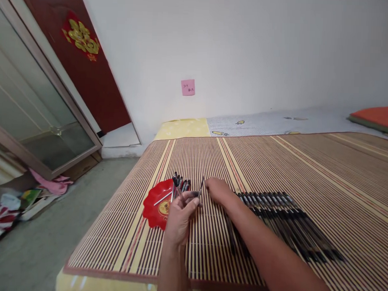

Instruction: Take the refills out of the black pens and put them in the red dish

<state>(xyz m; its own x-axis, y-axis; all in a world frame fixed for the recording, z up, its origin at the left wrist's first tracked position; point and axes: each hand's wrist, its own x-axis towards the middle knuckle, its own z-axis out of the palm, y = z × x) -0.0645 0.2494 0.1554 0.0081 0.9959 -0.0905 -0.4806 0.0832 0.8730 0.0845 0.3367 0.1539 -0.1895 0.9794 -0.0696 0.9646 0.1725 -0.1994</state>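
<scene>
My left hand (181, 215) is closed beside the red dish, with a clear pen barrel (179, 195) lying across its fingers. Between its thumb and fingertips a thin dark pen piece (201, 187) points upward. Just to the right, my right hand (217, 190) is closed, its fingertips close to that piece; whatever it grips is too small or hidden. The red scalloped dish (149, 209) holds a white thin stick (163, 198) and several black-ended pen parts (185, 185), partly covered by my left hand.
A neat row of several black pens (283, 212) lies to the right, partly behind my right forearm. Everything rests on a striped bamboo mat (124, 228) over a bed. A pink note (187, 87) is on the wall; folded orange cloth (378, 117) lies far right.
</scene>
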